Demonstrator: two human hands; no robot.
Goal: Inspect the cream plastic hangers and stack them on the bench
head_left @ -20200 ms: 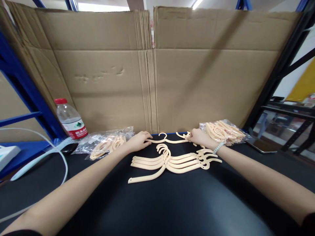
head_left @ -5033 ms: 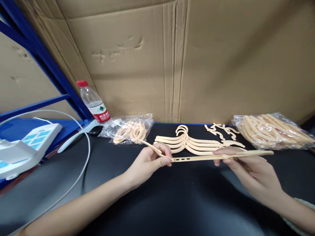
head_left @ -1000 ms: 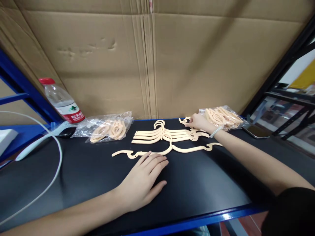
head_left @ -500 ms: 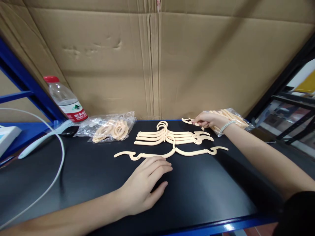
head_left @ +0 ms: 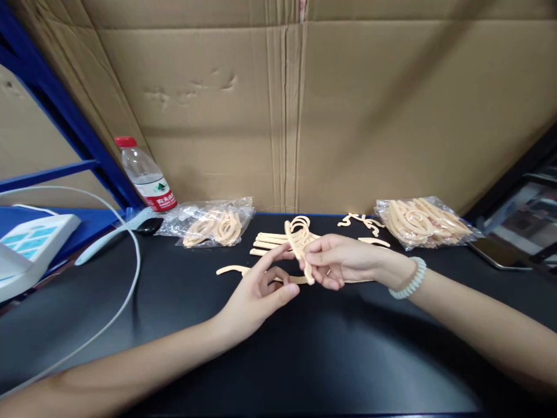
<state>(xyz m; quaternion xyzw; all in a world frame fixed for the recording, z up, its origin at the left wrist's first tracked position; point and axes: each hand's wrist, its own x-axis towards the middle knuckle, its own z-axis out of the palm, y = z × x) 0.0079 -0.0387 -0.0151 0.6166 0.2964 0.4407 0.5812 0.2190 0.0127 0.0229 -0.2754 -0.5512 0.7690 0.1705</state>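
My right hand point(head_left: 348, 261) is closed on a small cream plastic hanger piece point(head_left: 296, 247), held tilted above the black table point(head_left: 278, 360). My left hand point(head_left: 261, 293) sits just left of it, index finger stretched up to touch the piece, the other fingers loosely curled with nothing in them. Under both hands lies a single cream hanger point(head_left: 230, 270), mostly hidden. Behind it is a flat stack of assembled hangers point(head_left: 272, 239). A few loose small pieces point(head_left: 361, 220) lie at the back.
A clear bag of cream parts point(head_left: 426, 223) lies back right, another bag point(head_left: 213, 226) back left. A water bottle point(head_left: 145, 174), white cable point(head_left: 126, 284) and white device point(head_left: 30, 244) are at the left. A phone point(head_left: 496, 252) lies far right. A cardboard wall point(head_left: 348, 116) stands behind.
My right hand came back from the loose pieces at the back right with a small piece in it. My left hand lifted off the table and reached up to that piece.
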